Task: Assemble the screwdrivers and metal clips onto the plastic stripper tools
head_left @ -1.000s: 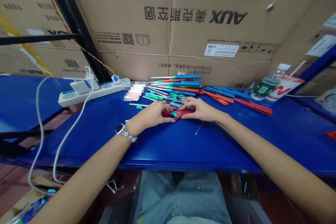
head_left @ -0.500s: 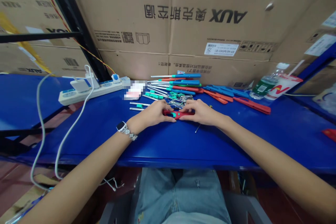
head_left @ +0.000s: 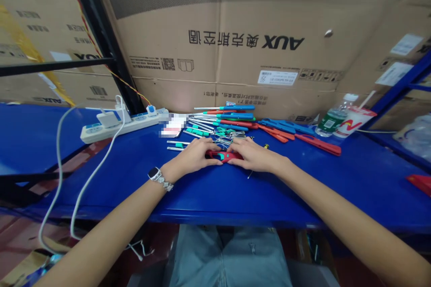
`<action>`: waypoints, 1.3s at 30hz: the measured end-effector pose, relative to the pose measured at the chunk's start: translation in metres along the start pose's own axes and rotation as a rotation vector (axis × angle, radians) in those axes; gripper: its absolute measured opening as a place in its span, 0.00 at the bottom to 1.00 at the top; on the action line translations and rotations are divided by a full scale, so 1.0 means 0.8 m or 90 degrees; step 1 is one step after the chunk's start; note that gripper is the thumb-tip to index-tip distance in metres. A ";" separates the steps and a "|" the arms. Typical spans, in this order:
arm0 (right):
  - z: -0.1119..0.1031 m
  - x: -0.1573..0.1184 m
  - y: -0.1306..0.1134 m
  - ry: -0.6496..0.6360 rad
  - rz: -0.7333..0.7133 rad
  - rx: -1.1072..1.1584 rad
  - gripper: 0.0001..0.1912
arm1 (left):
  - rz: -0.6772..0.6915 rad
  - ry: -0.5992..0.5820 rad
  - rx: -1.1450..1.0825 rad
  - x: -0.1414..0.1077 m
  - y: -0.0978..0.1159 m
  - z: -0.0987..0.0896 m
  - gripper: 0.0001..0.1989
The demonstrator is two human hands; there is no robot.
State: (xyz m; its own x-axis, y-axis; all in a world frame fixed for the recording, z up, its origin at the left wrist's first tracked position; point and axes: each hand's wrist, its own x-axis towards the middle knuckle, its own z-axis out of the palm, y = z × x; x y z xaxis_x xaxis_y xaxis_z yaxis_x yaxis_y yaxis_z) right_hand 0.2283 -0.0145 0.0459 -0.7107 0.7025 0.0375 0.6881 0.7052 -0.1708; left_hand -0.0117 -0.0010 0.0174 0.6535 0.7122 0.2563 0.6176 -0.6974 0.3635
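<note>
Both hands grip a red lighter handle (head_left: 230,156) with turquoise parts, held lengthwise just over the blue table. My left hand (head_left: 198,153) pinches its left end between thumb and fingers; a watch and a bracelet are on that wrist. My right hand (head_left: 251,154) is closed round the right end, its fingertips near the left ones. Behind the hands lie small turquoise parts (head_left: 226,132) and thin wires. Metal tubes with turquoise pieces (head_left: 175,145) rest to the left of my left hand. A pile of blue and red long-necked lighters (head_left: 235,116) lies farther back.
Blue and red handle shells (head_left: 286,126) spread to the right. A plastic bottle (head_left: 333,121) and a paper cup (head_left: 355,122) with a straw stand at the back right. Left is a white power strip (head_left: 97,133) with cables. A large cardboard box (head_left: 235,67) walls off the back.
The view has tilted up slightly, so everything sits lower in the picture. Both hands keep their hold on the red lighter handle, with little visible change in grip.
</note>
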 end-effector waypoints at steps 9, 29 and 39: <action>0.003 -0.004 -0.011 -0.044 0.046 0.048 0.15 | 0.043 0.009 -0.015 -0.002 -0.004 -0.005 0.19; 0.004 -0.008 -0.016 0.251 0.297 0.194 0.21 | -0.222 0.409 -0.312 0.003 0.033 -0.016 0.27; 0.037 0.016 -0.024 0.391 0.230 0.477 0.23 | -0.183 0.342 -0.869 0.100 0.074 0.019 0.23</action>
State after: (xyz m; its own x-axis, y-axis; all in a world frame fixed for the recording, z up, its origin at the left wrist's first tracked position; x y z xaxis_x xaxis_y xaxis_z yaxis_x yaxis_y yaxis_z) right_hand 0.2012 -0.0218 0.0203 -0.1370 0.9366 0.3225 0.4278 0.3496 -0.8336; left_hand 0.0839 0.0131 0.0460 0.1614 0.9637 0.2129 -0.3787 -0.1388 0.9151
